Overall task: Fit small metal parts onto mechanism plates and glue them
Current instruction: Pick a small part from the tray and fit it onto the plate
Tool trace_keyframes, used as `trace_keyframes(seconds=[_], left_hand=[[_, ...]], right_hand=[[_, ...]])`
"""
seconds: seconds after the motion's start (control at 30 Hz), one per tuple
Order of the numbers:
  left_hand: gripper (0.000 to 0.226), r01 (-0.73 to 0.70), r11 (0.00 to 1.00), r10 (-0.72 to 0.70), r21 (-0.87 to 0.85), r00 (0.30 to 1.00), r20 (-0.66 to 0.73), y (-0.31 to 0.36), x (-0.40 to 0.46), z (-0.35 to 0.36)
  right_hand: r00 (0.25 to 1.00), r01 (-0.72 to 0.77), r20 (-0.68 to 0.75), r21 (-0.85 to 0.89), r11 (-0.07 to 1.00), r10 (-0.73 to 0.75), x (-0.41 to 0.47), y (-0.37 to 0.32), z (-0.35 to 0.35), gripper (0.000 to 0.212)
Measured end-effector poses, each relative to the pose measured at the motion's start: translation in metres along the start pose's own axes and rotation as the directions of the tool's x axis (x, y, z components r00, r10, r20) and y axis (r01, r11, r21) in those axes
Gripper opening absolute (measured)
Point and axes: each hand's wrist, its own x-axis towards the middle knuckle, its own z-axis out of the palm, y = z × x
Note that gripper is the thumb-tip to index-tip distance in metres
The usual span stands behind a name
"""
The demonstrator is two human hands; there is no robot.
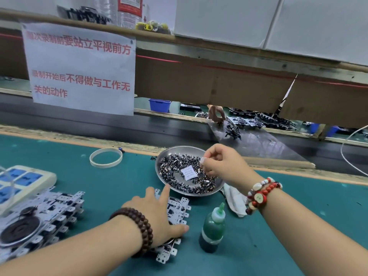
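Over the dish (pixel 167 154) our right hand (pixel 223 163) pinches, maybe on a small part; our flat left hand (pixel 157 218) presses the plate (pixel 180 209) just below the dish

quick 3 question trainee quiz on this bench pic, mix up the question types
1. True or false: the glue bottle lies on its side.
2. The right hand is over: A the metal dish, B the power strip, C the tape ring.
3. What does the left hand rest on?

Key: 1 false, it stands upright. 2 A. 3 a mechanism plate.
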Motion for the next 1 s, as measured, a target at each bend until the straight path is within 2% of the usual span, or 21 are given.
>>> trace_keyframes(seconds=[0.2,0.37,0.53,0.67,0.83,1.0], left_hand=[[0.089,0.017,0.999,-0.016,-0.032,0.999,0.029,-0.005,0.0,-0.004],[0.074,0.009,0.999,-0.01,-0.046,1.0,-0.016,-0.013,-0.002,0.003],[0.065,-0.002,0.995,-0.003,-0.101,0.999,-0.045,-0.018,-0.006,0.009],[0.062,-0.035,0.989,0.027,-0.146,0.998,-0.053,-0.02,-0.007,0.011],[0.063,-0.085,0.957,0.068,-0.279,0.995,-0.068,-0.029,-0.008,0.017],[0.05,-0.141,0.91,0.092,-0.39,0.986,-0.141,-0.034,-0.003,0.022]], right_hand=[[0.998,0.067,0.005,0.133,0.989,-0.069,-0.023,-0.029,-0.005,0.004],[0.986,0.167,0.002,0.147,0.975,-0.169,-0.049,-0.06,0.001,0.01],[0.977,0.212,0.022,0.074,0.975,-0.214,-0.083,-0.076,0.018,0.007],[0.986,0.16,0.042,0.092,0.983,-0.164,-0.096,-0.067,0.04,0.014],[0.999,0.05,-0.019,0.167,0.985,-0.047,-0.107,-0.043,0.049,0.021],[0.998,-0.044,-0.038,0.141,0.989,0.05,-0.109,-0.023,0.061,0.022]])
